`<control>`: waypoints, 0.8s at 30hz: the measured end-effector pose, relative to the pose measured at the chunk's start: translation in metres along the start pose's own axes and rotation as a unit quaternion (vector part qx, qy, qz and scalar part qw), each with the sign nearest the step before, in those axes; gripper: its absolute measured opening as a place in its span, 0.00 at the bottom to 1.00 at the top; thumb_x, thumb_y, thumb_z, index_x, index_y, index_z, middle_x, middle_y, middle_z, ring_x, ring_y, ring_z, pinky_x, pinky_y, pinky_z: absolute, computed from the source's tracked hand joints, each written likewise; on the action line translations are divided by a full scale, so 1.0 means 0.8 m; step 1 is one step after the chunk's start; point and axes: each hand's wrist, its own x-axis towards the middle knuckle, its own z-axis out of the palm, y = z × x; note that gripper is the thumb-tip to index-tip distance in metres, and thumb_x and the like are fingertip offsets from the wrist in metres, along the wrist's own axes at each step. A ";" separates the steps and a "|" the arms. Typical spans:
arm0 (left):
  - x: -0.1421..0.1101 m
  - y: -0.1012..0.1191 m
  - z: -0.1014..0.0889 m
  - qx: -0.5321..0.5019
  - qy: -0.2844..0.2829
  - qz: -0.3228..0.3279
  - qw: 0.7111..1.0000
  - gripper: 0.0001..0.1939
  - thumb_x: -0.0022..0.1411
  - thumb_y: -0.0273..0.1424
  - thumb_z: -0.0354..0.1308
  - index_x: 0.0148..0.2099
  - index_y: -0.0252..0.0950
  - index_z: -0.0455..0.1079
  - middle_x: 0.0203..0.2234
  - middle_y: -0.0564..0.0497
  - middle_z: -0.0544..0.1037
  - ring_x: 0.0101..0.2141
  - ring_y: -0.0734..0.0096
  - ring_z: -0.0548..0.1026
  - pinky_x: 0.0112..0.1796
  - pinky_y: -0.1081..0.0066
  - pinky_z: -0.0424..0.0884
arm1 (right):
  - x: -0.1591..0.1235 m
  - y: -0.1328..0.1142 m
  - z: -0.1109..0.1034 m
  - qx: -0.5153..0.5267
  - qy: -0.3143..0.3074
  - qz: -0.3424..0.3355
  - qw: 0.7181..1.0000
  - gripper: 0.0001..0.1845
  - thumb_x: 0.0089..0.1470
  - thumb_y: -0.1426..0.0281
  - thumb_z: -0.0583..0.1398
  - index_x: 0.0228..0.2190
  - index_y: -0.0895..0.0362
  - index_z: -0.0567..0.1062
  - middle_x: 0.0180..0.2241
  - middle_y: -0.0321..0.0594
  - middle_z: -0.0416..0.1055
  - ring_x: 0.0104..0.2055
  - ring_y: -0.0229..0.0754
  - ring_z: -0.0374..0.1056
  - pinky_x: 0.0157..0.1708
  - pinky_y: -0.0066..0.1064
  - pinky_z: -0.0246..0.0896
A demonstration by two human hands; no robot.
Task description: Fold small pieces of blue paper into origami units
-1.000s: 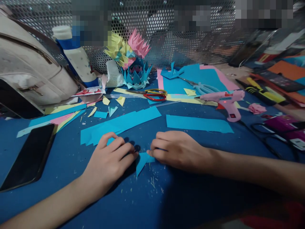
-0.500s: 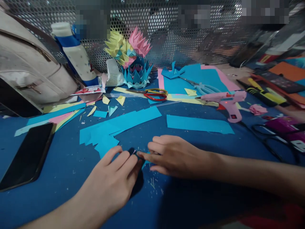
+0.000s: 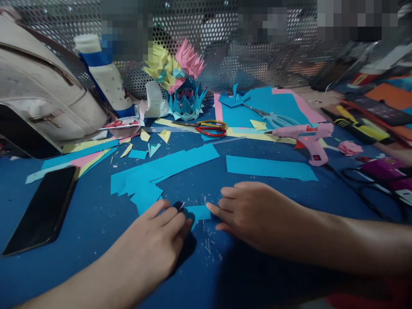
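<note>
A small piece of blue paper [image 3: 200, 212] lies low over the table in front of me, partly hidden by my fingers. My left hand [image 3: 162, 234] is closed on its left end, fingers curled and thumb tucked in behind. At the paper's right end is my right hand [image 3: 243, 214], its index finger stretched toward the edge, thumb apart below and the other fingers bent. Nothing shows in its grasp. Blue paper squares [image 3: 146, 195] overlap just beyond my left hand. Farther right lies a blue paper strip [image 3: 270, 168].
Scissors [image 3: 210, 128] and a pink glue gun [image 3: 310, 137] with a black cord lie behind the strips. Folded paper flowers [image 3: 186, 101] stand by the perforated metal panel. A phone [image 3: 41, 208], a bottle [image 3: 107, 81] and a pale bag [image 3: 41, 81] are at left.
My right hand has slid right, away from my left hand, uncovering more of the blue paper. My left hand stays closed in nearly the same place.
</note>
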 end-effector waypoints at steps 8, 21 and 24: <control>-0.012 0.000 -0.013 -0.001 -0.088 0.046 0.995 0.11 0.57 0.28 0.59 0.43 0.34 0.73 0.28 0.47 0.78 0.28 0.61 0.72 0.37 0.60 0.61 | 0.003 -0.004 -0.010 -0.002 -0.032 0.016 0.999 0.12 0.60 0.63 0.56 0.33 0.57 0.75 0.25 0.41 0.71 0.27 0.43 0.61 0.24 0.35 0.43; 0.004 -0.017 -0.007 0.000 -0.054 0.037 0.998 0.17 0.67 0.26 0.46 0.55 0.33 0.65 0.32 0.46 0.72 0.32 0.62 0.69 0.32 0.64 0.63 | 0.008 -0.003 -0.002 -0.006 -0.002 -0.001 1.000 0.17 0.61 0.65 0.53 0.27 0.61 0.74 0.24 0.43 0.70 0.28 0.41 0.61 0.27 0.33 0.47; 0.004 -0.009 0.011 0.024 -0.058 0.014 0.998 0.21 0.67 0.25 0.46 0.61 0.30 0.59 0.37 0.43 0.72 0.35 0.60 0.70 0.35 0.62 0.65 | 0.008 -0.004 -0.002 -0.009 -0.002 -0.002 1.000 0.17 0.61 0.65 0.53 0.26 0.61 0.74 0.23 0.43 0.70 0.28 0.41 0.62 0.28 0.33 0.47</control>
